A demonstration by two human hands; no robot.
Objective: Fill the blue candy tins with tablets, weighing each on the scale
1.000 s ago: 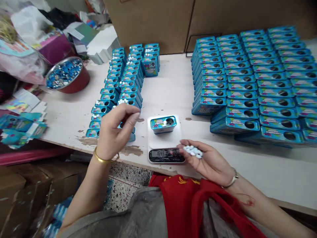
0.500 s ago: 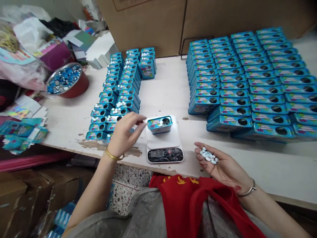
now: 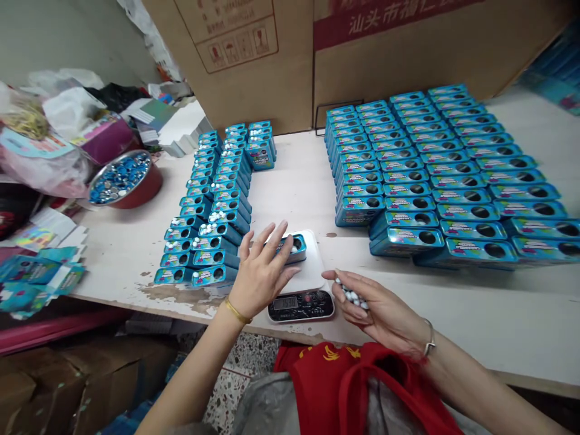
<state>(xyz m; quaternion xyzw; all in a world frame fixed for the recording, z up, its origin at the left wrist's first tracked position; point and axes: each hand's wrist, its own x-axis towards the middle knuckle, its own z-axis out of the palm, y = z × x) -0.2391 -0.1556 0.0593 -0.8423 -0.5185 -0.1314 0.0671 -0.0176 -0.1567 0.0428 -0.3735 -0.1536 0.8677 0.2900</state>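
1. Blue rectangular metal tin with a round opening in its top (image 3: 297, 257): upright on the platform of the white kitchen scale with a black front panel (image 3: 312, 270). White pieces show at the opening; far end covered by my fingers.
2. My left grip (image 3: 260, 272): was half pinched just left of the tin, now above its left part, fingers spread wide. Nothing visible in it; underside hidden, contact cannot tell.
3. My right grip (image 3: 378, 305): was a flat open palm further right, now nearer the scale, fingers curled round the small glossy white pieces (image 3: 352, 296). Holding them, apart from scale and tin.
4. Meaning, my judgement: left works at the tin, right keeps the loose pieces as a reserve; those in my palm are not in the tin.
5. Grey scale display (image 3: 285, 304): lit, digits too blurred to trust.
6. Left of the scale, rows of blue tins with white pieces on many tops (image 3: 229, 199); right, larger block of blue tins with dark openings (image 3: 408, 175). All on the pale, chipped table (image 3: 290, 166).
7. Further left: round red bowl of blue and silver bits (image 3: 151, 186). Behind: brown cardboard cartons (image 3: 254, 96), more showing as view tipped up.
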